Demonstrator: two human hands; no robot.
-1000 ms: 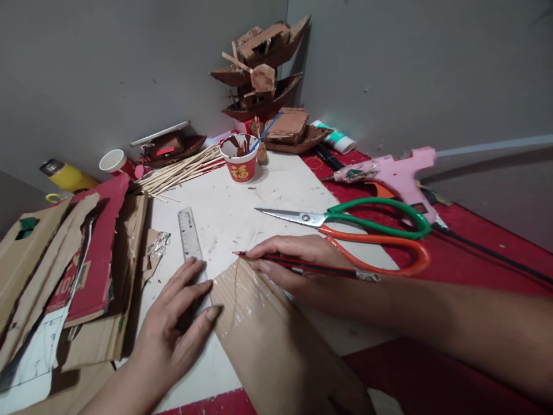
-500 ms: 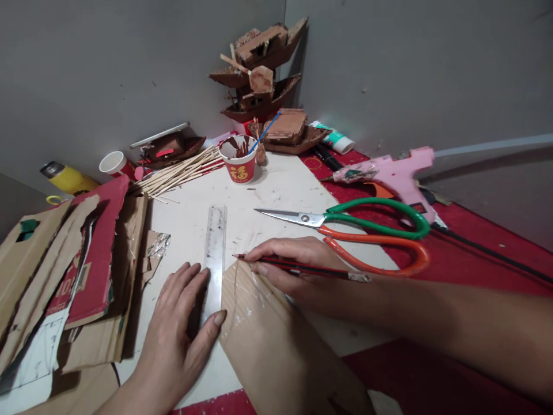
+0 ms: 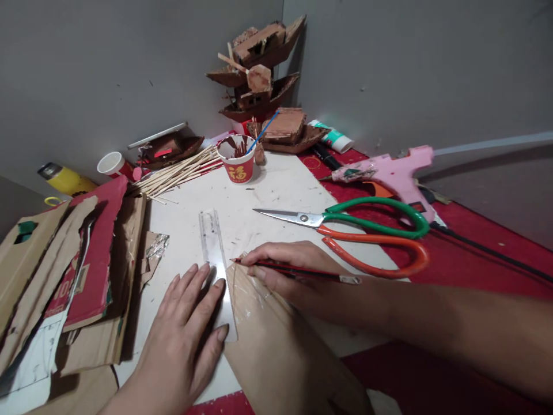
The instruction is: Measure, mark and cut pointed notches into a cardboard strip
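Note:
My left hand (image 3: 185,328) lies with its fingers spread, fingertips and thumb pressing on a clear ruler (image 3: 211,239). The ruler tilts slightly, its lower end over the left edge of a brown cardboard piece (image 3: 276,346) with shiny tape near its tip. My right hand (image 3: 294,265) is closed around a dark red and black pencil (image 3: 302,271), whose point is at the top tip of the cardboard, just right of the ruler. Scissors (image 3: 305,218) with green and orange handles lie just beyond my right hand.
A red paper cup (image 3: 238,167) with brown paint stands near thin sticks (image 3: 181,172). Cardboard scraps (image 3: 97,248) are piled at left. A pink glue gun (image 3: 397,170) lies at right. Brown model boats (image 3: 268,69) are stacked at the back, beside a white-green tube (image 3: 334,137).
The ruler has turned, its top leftward and its lower end rightward onto the cardboard. My left fingers have shifted along with it. The pencil point has moved slightly down and left.

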